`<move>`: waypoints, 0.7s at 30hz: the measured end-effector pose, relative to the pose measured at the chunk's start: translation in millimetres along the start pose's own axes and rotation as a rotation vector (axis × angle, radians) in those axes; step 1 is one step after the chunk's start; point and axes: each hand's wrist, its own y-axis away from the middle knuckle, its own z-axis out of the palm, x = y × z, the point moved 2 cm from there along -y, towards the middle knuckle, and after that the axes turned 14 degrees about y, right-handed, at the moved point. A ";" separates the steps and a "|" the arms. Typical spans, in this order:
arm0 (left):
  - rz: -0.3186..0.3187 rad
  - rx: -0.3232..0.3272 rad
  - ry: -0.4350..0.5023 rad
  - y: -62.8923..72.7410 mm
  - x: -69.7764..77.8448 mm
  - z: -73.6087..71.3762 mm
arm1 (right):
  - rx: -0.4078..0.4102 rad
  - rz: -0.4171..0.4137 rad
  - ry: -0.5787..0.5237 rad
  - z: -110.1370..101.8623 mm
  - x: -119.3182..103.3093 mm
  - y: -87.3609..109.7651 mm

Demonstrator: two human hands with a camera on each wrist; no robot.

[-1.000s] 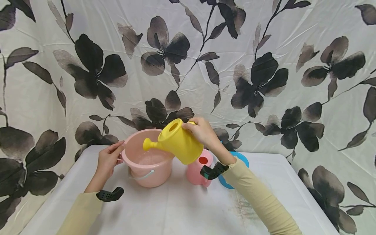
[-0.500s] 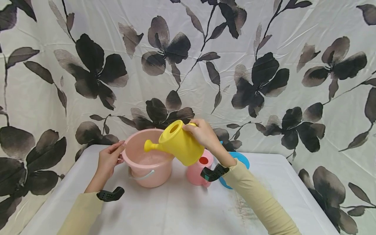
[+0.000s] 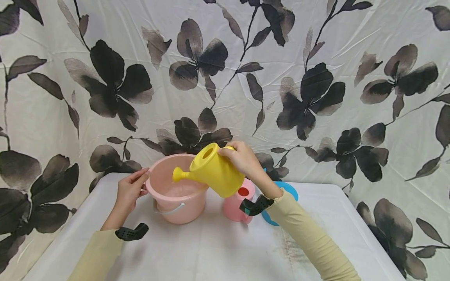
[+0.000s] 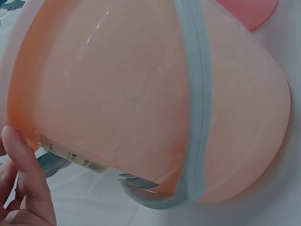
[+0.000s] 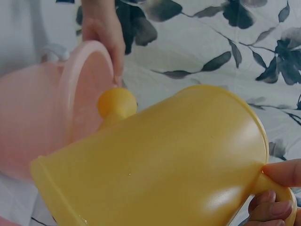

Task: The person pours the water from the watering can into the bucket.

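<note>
My right hand [image 3: 242, 158] grips the handle of a yellow watering can [image 3: 225, 175], thumb on top in the right wrist view and fingers curled round the handle [image 5: 284, 197]. The can tilts left, its round spout head [image 3: 178, 174] over the opening of a pink bucket [image 3: 183, 212]. At the bucket's left rim, my left hand [image 3: 128, 191] pinches the edge, thumb outside. In the left wrist view the left thumb [image 4: 28, 165] lies close to the rim, beside a printed label [image 4: 70, 153] and the bucket's pale blue handle [image 4: 195, 103].
A pink watering can [image 3: 233, 207] with a red opening stands right of the bucket, under the yellow one. Behind the right forearm is a blue round object [image 3: 290, 190], partly hidden. The white table [image 3: 197, 253] meets a floral cloth [image 3: 225, 78] at the back.
The yellow watering can stays tilted over the bucket, shifting only very slightly. Both hands keep their holds.
</note>
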 end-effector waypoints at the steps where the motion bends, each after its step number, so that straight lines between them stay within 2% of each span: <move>1: 0.000 0.000 0.002 -0.1 -0.1 -0.1 | -0.002 0.004 -0.003 0.3 -0.4 0.0; 7: -0.007 0.002 0.005 -0.2 0.2 -0.4 | -0.010 0.018 -0.014 1.5 -2.2 -0.1; 21: -0.003 -0.007 -0.005 0.7 0.6 -1.2 | 0.005 0.017 0.043 4.5 -3.4 0.8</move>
